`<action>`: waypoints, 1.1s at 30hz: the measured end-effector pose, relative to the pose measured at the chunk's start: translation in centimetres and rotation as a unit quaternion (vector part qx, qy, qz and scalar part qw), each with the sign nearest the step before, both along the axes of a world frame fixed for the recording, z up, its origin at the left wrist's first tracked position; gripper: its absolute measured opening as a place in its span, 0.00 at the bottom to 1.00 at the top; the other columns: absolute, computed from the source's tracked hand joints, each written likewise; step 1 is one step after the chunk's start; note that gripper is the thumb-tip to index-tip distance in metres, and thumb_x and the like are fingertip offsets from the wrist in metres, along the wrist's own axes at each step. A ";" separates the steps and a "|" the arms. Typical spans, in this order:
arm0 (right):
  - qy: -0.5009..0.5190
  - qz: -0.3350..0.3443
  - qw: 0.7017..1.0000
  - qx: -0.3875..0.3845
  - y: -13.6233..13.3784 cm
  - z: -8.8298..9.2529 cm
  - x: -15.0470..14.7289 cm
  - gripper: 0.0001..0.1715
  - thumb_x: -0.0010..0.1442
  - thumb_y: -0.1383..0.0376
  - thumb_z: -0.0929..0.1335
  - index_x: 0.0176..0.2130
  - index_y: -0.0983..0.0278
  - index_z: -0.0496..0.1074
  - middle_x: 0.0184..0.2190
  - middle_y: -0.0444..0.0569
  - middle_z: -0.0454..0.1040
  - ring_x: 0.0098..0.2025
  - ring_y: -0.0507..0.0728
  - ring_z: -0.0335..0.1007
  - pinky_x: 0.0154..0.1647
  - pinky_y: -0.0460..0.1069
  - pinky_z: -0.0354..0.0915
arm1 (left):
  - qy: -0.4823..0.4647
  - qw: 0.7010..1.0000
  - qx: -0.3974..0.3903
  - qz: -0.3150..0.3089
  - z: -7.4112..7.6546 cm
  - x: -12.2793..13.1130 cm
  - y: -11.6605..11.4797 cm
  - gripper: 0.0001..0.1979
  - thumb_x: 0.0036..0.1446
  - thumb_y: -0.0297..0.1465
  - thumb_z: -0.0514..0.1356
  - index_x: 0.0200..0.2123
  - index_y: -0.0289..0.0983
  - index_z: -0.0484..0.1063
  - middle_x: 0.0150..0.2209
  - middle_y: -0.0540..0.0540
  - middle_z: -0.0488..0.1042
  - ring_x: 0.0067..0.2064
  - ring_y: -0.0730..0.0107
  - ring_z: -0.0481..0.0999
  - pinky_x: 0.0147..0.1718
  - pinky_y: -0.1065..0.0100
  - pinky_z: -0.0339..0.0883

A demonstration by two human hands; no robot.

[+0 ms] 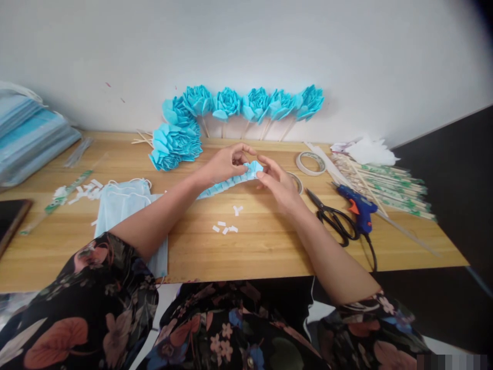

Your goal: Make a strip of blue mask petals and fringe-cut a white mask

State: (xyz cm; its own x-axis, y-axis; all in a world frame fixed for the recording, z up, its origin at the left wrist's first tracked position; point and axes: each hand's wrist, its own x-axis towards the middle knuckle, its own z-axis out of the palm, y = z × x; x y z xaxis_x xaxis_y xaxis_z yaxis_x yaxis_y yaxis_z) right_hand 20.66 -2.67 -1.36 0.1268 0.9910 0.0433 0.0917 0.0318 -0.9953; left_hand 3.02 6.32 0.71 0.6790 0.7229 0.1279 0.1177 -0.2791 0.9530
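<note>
Between my two hands is a long pleated strip of light blue mask fabric (pixel 227 184), its right end bunched up. My left hand (pixel 230 163) pinches the strip's upper edge near that end, fingers curled. My right hand (pixel 278 181) grips the bunched end between thumb and fingers. The strip's other end runs down to the left behind my left forearm. Below the hands, small white paper bits (pixel 227 227) lie on the wooden table (pixel 239 257). Flat blue face masks (pixel 119 200) lie under and beside my left forearm.
Blue fabric flowers (pixel 227 104) on sticks lean along the wall. At right are tape rolls (pixel 310 163), black scissors (pixel 335 216), a blue glue gun (pixel 358 205) and wrapped chopsticks (pixel 396 187). A mask stack (pixel 34 133) and a phone-like dark device (pixel 11 218) are at left.
</note>
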 end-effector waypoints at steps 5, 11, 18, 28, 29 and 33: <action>-0.044 0.024 0.999 0.022 0.3 -0.4 -1.4 0.38 0.53 0.61 0.73 0.62 0.59 0.66 0.58 0.51 0.73 0.52 0.60 0.72 0.45 0.53 0.73 | -0.016 1.000 -0.001 -0.011 -0.3 0.3 -0.1 0.20 0.49 0.22 0.60 0.48 0.33 0.70 0.33 0.50 0.77 0.32 0.75 0.75 0.32 0.73 0.65; -0.085 -0.012 0.996 0.024 0.8 -0.7 -1.8 0.35 0.52 0.64 0.70 0.60 0.60 0.66 0.41 0.47 0.77 0.37 0.57 0.71 0.42 0.55 0.73 | -0.033 0.999 0.001 -0.028 -0.6 0.5 -0.2 0.19 0.49 0.23 0.61 0.47 0.33 0.70 0.32 0.50 0.77 0.32 0.75 0.74 0.33 0.72 0.66; -0.134 -0.040 0.990 0.035 0.6 -0.3 -1.9 0.31 0.53 0.65 0.69 0.56 0.61 0.67 0.34 0.44 0.73 0.33 0.55 0.68 0.41 0.54 0.69 | 0.003 0.998 0.032 -0.062 -0.2 0.3 -0.4 0.23 0.52 0.26 0.62 0.52 0.34 0.70 0.35 0.49 0.76 0.33 0.73 0.72 0.33 0.71 0.64; -0.157 -0.018 0.987 0.037 0.6 -0.3 -1.5 0.34 0.53 0.63 0.71 0.59 0.60 0.67 0.37 0.46 0.75 0.36 0.58 0.70 0.43 0.56 0.70 | 0.002 0.999 0.038 -0.038 -0.3 0.4 -0.6 0.21 0.49 0.22 0.61 0.49 0.35 0.69 0.31 0.52 0.73 0.31 0.75 0.71 0.30 0.73 0.61; -0.146 -0.005 0.989 0.036 0.5 -0.3 -1.3 0.36 0.53 0.61 0.72 0.60 0.60 0.65 0.39 0.47 0.76 0.39 0.59 0.72 0.45 0.57 0.70 | -0.001 0.999 0.033 -0.028 -0.3 0.3 -0.6 0.22 0.49 0.22 0.61 0.50 0.35 0.69 0.31 0.53 0.72 0.31 0.76 0.70 0.30 0.74 0.61; -0.103 0.039 0.994 0.027 0.2 -0.5 -0.2 0.46 0.53 0.53 0.75 0.65 0.58 0.61 0.44 0.51 0.76 0.46 0.63 0.73 0.51 0.60 0.69 | -0.005 1.000 0.017 0.010 -0.1 0.0 -0.2 0.24 0.49 0.21 0.61 0.51 0.35 0.67 0.30 0.54 0.71 0.27 0.78 0.67 0.27 0.74 0.58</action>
State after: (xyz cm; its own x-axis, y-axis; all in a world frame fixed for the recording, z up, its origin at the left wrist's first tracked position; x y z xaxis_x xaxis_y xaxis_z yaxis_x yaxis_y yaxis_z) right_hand 20.41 -2.48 -1.88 0.0320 0.9929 0.1145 0.2881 0.1005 -0.9523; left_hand 3.04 6.13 0.61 0.6625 0.7319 0.1595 0.1135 -0.3086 0.9444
